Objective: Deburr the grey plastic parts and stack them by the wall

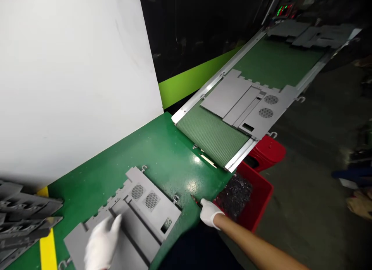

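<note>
A grey sheet-metal panel (145,208) with two round vent grilles lies flat on the green table (162,153). My left hand (101,244), in a white glove, rests on the panel's near part with fingers stretched out. My right hand (209,212), also gloved, is closed at the table's right edge around a small red-tipped thing I cannot make out. A second, similar panel (244,103) lies on the green conveyor belt (212,136), which ends over the table.
A red bin (258,196) with dark metal scraps stands under the table's right edge. Several grey panels (20,219) are stacked at the far left. More panels (314,33) lie at the belt's far end. A large white board (72,76) stands behind the table.
</note>
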`<state>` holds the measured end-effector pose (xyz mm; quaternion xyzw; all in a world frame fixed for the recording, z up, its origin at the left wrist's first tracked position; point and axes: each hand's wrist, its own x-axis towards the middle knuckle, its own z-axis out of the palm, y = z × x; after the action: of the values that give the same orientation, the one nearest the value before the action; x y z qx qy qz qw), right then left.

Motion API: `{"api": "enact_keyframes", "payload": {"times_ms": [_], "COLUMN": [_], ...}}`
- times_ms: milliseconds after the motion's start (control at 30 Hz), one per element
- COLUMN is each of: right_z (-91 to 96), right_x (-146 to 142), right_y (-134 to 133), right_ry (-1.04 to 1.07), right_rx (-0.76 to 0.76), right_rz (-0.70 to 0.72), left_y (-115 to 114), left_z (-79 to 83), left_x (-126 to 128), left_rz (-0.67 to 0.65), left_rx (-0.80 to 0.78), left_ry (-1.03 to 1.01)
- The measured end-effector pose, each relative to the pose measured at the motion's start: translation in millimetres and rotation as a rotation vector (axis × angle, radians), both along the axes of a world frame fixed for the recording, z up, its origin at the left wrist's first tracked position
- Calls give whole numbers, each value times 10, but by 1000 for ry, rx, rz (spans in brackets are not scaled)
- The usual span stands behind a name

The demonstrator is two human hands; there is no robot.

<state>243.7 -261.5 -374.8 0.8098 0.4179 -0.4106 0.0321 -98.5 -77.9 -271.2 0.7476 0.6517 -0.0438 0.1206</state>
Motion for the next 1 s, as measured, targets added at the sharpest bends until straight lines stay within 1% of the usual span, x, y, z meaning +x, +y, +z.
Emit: {"api": "enact_keyframes", "payload": {"times_ms": [33, 67, 100, 133, 167, 200, 233, 300, 367, 467, 633, 800, 1000], "right_z": [-8, -10, -6, 2, 12, 20, 25, 17, -13, -64, -62, 0, 65], "right_x": [-14, -41, -76, -114, -150, -180, -203, -226, -228, -231, -259, -240, -197], "right_y": [-104, -191, -257, -299, -317, -315, -296, -228, -153, -68, 10, 41, 29], "right_ry": [67, 128, 179, 222, 259, 290, 314, 340, 361, 393, 439, 391, 325], "right_rx": [-23, -33, -27, -8, 21, 55, 89, 135, 166, 181, 202, 190, 132], "right_rz": [4, 11, 19, 27, 35, 43, 49, 50, 49, 55, 96, 122, 134], "left_y": [3, 10, 24, 44, 74, 112, 156, 250, 324, 355, 304, 335, 382], "left_z": [-56, -117, -185, -258, -337, -418, -499, -649, -762, -837, -791, -724, -744], "left_x": [288, 603, 921, 1221, 1486, 1706, 1875, 2079, 2157, 2179, 2148, 2121, 2105], "left_rz": [-93, -248, -458, -624, -728, -797, -823, -825, -811, -784, -743, -750, -741], "left_rx": [-50, -81, -148, -247, -383, -515, -601, -727, -792, -833, -835, -883, -908], "left_ry": [-86, -163, -206, -206, -147, -62, -3, 99, 151, 199, 162, 98, 68]}}
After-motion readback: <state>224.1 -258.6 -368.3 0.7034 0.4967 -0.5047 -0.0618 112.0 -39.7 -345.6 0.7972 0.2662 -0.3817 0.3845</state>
